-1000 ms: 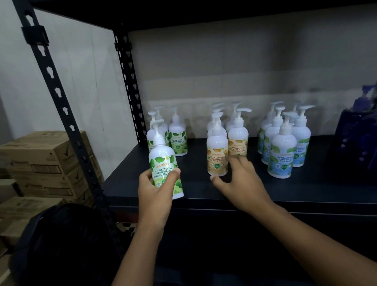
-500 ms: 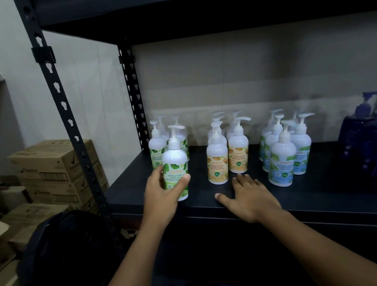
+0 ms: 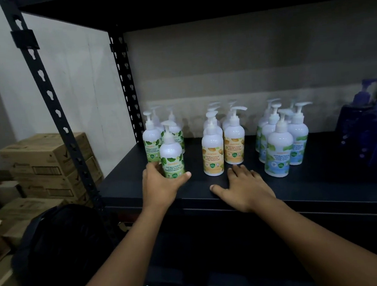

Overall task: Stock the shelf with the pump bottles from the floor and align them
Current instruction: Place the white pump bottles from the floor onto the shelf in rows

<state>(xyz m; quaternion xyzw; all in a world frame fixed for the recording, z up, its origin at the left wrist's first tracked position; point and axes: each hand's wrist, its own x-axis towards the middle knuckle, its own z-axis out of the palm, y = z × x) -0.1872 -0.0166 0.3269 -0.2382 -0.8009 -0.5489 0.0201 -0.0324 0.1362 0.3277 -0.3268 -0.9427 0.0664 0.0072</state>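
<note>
Green-label bottle now standing on the shelf, front of its group.

A second ago the left hand [image 3: 161,186] held the green bottle [image 3: 171,155] tilted above the shelf [image 3: 323,183]; now it stands upright, fingers still wrapped round its base, so placing is done. Green bottles: about four visible. Orange bottles [image 3: 213,154]: four or more. Blue bottles [image 3: 279,150]: roughly five. The right hand [image 3: 244,188] lies flat and empty.

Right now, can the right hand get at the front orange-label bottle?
Probably yes. The right hand lies flat and empty on the shelf, just in front of the orange-label bottle, with nothing between them.
</note>
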